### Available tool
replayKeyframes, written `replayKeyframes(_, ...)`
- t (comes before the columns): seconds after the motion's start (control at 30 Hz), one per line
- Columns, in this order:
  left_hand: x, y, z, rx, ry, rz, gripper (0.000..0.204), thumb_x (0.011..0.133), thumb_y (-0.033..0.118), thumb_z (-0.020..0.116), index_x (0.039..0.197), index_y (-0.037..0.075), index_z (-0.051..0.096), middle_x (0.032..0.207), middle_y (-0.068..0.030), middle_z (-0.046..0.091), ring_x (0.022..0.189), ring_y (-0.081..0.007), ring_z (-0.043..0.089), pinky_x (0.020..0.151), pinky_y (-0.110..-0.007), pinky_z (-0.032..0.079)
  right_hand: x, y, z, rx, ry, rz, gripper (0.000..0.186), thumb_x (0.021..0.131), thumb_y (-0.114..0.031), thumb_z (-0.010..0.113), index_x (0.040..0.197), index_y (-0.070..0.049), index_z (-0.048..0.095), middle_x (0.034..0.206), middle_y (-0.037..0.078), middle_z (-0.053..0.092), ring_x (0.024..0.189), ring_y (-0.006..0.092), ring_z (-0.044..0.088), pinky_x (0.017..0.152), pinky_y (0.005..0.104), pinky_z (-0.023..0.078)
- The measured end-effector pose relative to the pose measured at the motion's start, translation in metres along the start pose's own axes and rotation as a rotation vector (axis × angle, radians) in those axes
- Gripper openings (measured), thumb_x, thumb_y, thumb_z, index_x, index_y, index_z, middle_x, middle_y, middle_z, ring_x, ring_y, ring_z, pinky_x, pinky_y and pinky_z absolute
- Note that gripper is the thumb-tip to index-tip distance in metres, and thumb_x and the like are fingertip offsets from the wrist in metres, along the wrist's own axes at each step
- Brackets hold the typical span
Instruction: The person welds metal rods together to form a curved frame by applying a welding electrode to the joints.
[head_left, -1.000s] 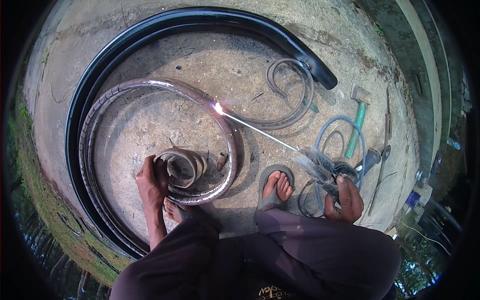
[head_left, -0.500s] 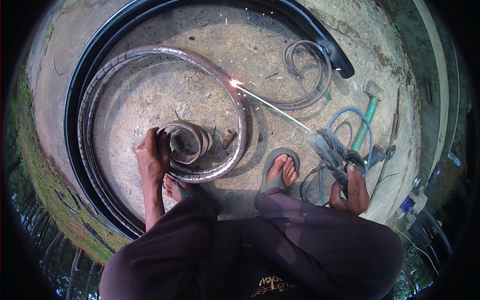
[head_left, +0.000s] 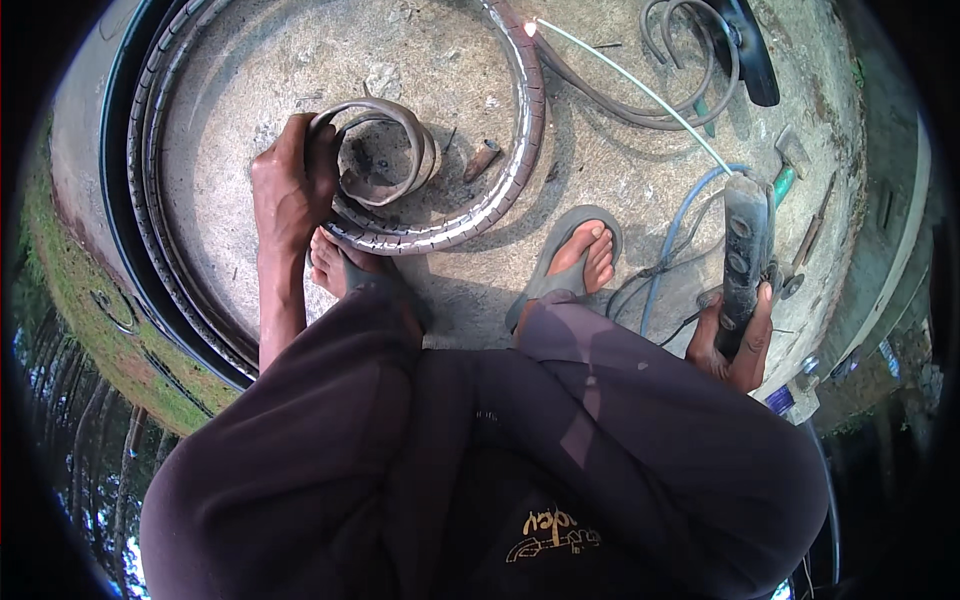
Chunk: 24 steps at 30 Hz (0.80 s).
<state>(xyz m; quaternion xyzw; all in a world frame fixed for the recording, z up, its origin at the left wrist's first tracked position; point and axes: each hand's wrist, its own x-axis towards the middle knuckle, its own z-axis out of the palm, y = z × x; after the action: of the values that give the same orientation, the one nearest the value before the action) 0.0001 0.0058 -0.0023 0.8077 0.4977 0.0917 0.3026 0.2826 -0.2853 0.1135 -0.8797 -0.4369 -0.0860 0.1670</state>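
Note:
My left hand (head_left: 290, 185) is closed on the small curled end (head_left: 420, 150) of a scrolled metal piece, beside the big notched metal curve (head_left: 470, 225) with bright streaks along it. My right hand (head_left: 735, 340) grips a dark, worn electrode holder (head_left: 745, 235). From it a long thin white welding rod (head_left: 630, 85) runs up to the upper part of the notched curve, its tip glowing bright where a thinner curved bar (head_left: 670, 117) meets that curve. A short rusty tube piece (head_left: 482, 162) lies inside the large curve.
A long black curved tube (head_left: 118, 200) runs round the left, its end (head_left: 760, 75) at upper right. A green-handled hammer (head_left: 785, 175), blue cable (head_left: 680, 225) and thin rods (head_left: 810, 225) lie at right on the concrete (head_left: 230, 110). My sandalled feet (head_left: 575, 255) are below; grass edges the slab.
The view has shifted, so the workpieces sit higher in the picture. The electrode holder has turned more upright and moved right. The sparks have shrunk to a small glow at the rod's tip.

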Motion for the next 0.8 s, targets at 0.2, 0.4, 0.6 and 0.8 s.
replayKeyframes(0.2, 0.003, 0.000, 0.000, -0.018, 0.008, 0.024, 0.011, 0.094, 0.011, 0.065, 0.100, 0.003, 0.064, 0.074, -0.0208, 0.067, 0.065, -0.0363, 0.068, 0.059, -0.042, 0.050, 0.007, -0.001, -0.005, -0.016, -0.017, -0.042, 0.055, 0.072, 0.015, 0.069, 0.126, 0.004, 0.063, 0.099, 0.023, 0.070, 0.085, 0.0334, 0.073, 0.069, 0.0368, 0.058)
replayKeyframes(0.4, 0.004, 0.000, 0.000, -0.001, 0.023, 0.058, 0.010, 0.094, 0.010, 0.065, 0.100, 0.002, 0.063, 0.076, -0.0218, 0.067, 0.067, -0.0386, 0.068, 0.060, -0.043, 0.050, 0.003, 0.011, -0.004, 0.050, -0.081, -0.098, 0.053, 0.072, 0.012, 0.068, 0.124, 0.006, 0.063, 0.100, 0.026, 0.069, 0.086, 0.0356, 0.072, 0.071, 0.0381, 0.058)
replayKeyframes(0.6, 0.001, 0.001, -0.003, -0.023, -0.012, 0.012, 0.009, 0.093, 0.007, 0.064, 0.100, 0.002, 0.061, 0.076, -0.0224, 0.066, 0.067, -0.0396, 0.067, 0.059, -0.044, 0.050, 0.005, 0.020, -0.006, 0.070, -0.060, -0.210, 0.051, 0.069, 0.003, 0.067, 0.120, 0.008, 0.065, 0.098, 0.027, 0.068, 0.082, 0.0385, 0.071, 0.068, 0.0398, 0.059)
replayKeyframes(0.8, 0.000, -0.001, 0.001, -0.064, -0.015, -0.009, 0.010, 0.094, 0.008, 0.063, 0.101, 0.002, 0.060, 0.077, -0.0232, 0.065, 0.068, -0.0410, 0.066, 0.059, -0.046, 0.049, 0.005, 0.018, -0.005, 0.065, -0.035, -0.198, 0.050, 0.067, 0.001, 0.065, 0.117, 0.005, 0.068, 0.093, 0.025, 0.067, 0.076, 0.0370, 0.071, 0.063, 0.0399, 0.058)
